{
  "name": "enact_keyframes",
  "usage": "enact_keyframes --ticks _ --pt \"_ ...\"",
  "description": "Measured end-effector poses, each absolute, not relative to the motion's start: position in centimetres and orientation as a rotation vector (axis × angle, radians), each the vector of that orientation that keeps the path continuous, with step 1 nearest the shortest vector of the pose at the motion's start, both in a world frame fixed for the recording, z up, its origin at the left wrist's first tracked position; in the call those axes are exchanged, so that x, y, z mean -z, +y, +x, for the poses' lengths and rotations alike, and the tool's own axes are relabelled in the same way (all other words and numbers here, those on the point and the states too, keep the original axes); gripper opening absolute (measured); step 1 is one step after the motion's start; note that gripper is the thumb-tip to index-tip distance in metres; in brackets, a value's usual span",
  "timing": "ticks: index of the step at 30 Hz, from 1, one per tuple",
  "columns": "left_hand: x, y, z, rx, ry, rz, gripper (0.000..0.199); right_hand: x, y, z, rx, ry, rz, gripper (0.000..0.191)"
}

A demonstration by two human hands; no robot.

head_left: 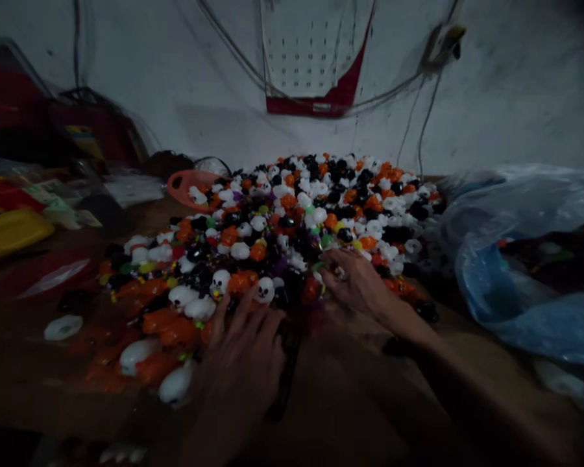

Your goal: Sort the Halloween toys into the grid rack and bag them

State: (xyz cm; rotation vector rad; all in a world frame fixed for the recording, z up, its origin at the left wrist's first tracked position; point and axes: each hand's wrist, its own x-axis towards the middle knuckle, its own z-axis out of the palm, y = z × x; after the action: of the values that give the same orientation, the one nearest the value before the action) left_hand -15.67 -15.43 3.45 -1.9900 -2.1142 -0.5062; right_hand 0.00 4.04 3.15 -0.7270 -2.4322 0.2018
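A wide heap of small plastic pieces [321,175] spreads over the table: white skulls, orange pumpkin-like pieces, black pieces, and green, yellow and purple bits. My left hand [246,350] lies flat, fingers apart, at the near edge of the heap. Its fingertips are beside a white skull [265,290] and an orange piece [242,281]. My right hand [355,282] reaches into the middle of the heap with fingers curled and pinched together. Whatever lies between those fingers is too dark and blurred to name. A dark narrow object [289,370] rests beside my left hand.
On the right stands a clear and blue plastic bag [491,292] with coloured pieces inside. An orange basket [180,188] is partly buried at the back left. A yellow object [14,233] lies far left. Cables and a calendar [311,65] hang on the wall behind.
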Motion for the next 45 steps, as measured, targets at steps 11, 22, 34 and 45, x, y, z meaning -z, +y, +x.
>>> enact_keyframes --ticks 11,22,34,45 --pt "-4.9 -15.4 -14.9 0.374 -2.139 -2.087 0.039 2.0 -6.0 8.6 -0.564 -2.582 -0.944 0.035" --pt "-5.7 -15.2 -14.2 0.331 -2.068 -2.088 0.037 1.7 -5.8 8.0 -0.741 -2.594 -0.963 0.027" --pt "-5.0 -15.2 -15.2 0.437 -2.130 -2.118 0.035 0.9 -6.5 8.0 -1.156 -2.249 -1.038 0.020" --pt "-5.2 -15.4 -15.6 0.420 -2.125 -2.189 0.037 2.3 -6.9 6.1 -0.949 -2.313 -0.942 0.016"
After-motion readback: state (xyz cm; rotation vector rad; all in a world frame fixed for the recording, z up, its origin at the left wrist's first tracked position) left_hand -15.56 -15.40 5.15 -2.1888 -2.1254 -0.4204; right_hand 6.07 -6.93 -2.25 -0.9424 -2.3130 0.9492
